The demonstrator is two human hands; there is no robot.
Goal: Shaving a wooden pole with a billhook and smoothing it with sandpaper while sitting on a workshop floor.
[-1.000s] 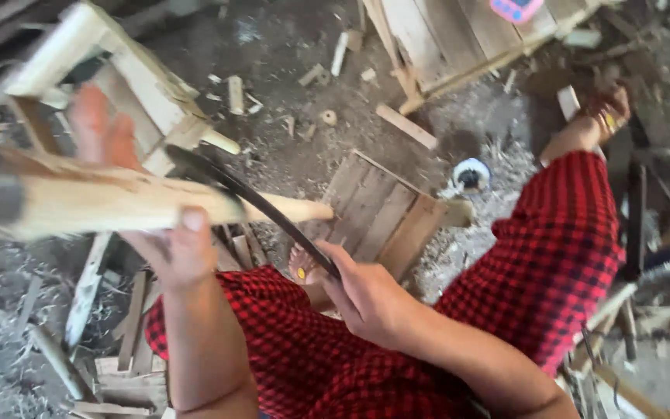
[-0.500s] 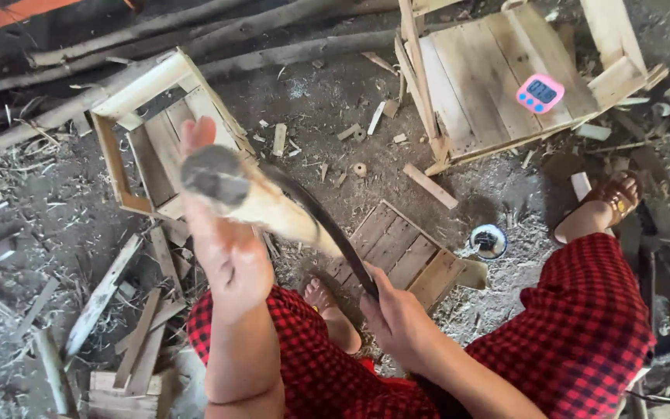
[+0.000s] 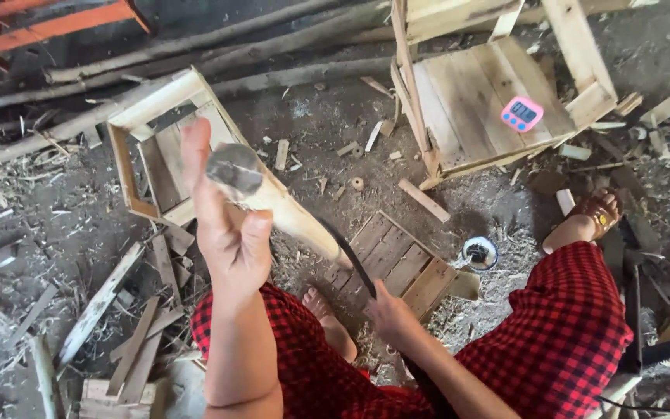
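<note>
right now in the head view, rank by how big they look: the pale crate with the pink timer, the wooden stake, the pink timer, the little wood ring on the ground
1. pale crate
2. wooden stake, though it is held close to the camera, so it looks bigger than it is
3. pink timer
4. wood ring

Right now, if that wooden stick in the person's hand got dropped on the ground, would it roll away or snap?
The wooden stick looks round and tapered, so it would probably roll in a curve, not far, since wood scraps litter the ground. It seems thick and solid, so likely stiff and unlikely to snap. The left hand alone lifts it, suggesting it is fairly light.
</note>
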